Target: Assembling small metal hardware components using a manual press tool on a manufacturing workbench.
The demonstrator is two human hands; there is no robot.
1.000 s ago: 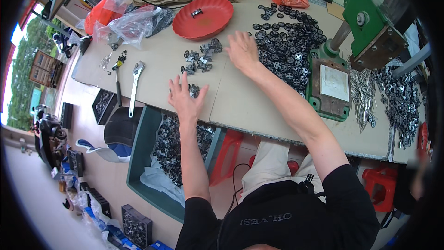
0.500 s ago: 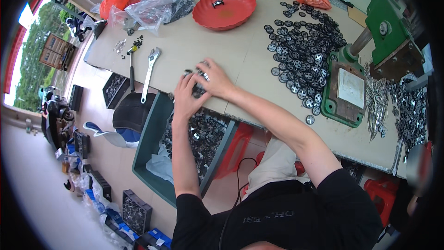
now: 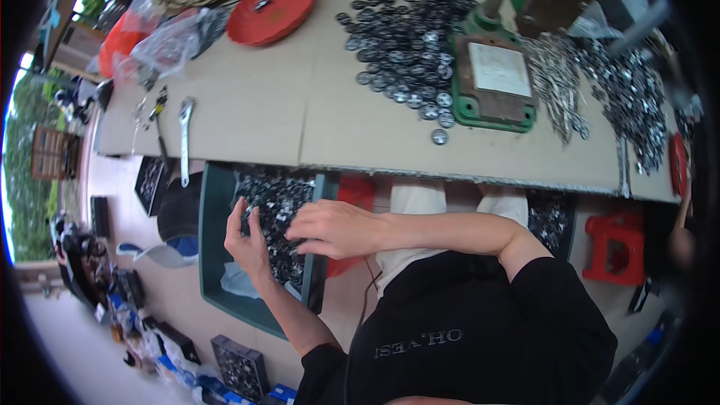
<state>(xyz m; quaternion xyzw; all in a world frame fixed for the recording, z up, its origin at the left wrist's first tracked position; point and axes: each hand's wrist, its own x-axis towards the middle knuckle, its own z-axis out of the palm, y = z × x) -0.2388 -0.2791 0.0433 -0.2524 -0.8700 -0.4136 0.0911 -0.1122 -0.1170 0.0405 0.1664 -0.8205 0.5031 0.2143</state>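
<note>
Over the dark green bin (image 3: 208, 255) below the table edge, both of my hands hang close together. My left hand (image 3: 246, 244) is open, its fingers bent upward and the thumb apart, with nothing visible in it. My right hand (image 3: 330, 226) is open too, palm partly down, fingers stretched toward the left one. Beneath them the bin holds a heap of small black and silver parts (image 3: 281, 199). A crumpled pale plastic bag (image 3: 238, 281) lies inside by the bin's near wall.
On the table (image 3: 247, 116) are an adjustable wrench (image 3: 186, 131), a red scalloped plate (image 3: 289, 4) with a small part, and many black wheels (image 3: 401, 45). A green press (image 3: 465, 114) stands beside thin metal rods (image 3: 555, 82). Red stools (image 3: 611, 244) stand below.
Both hands have come from the tabletop, where they were closed round a cluster of dark parts, down over the bin. The cluster no longer shows in them. The view has shifted.
</note>
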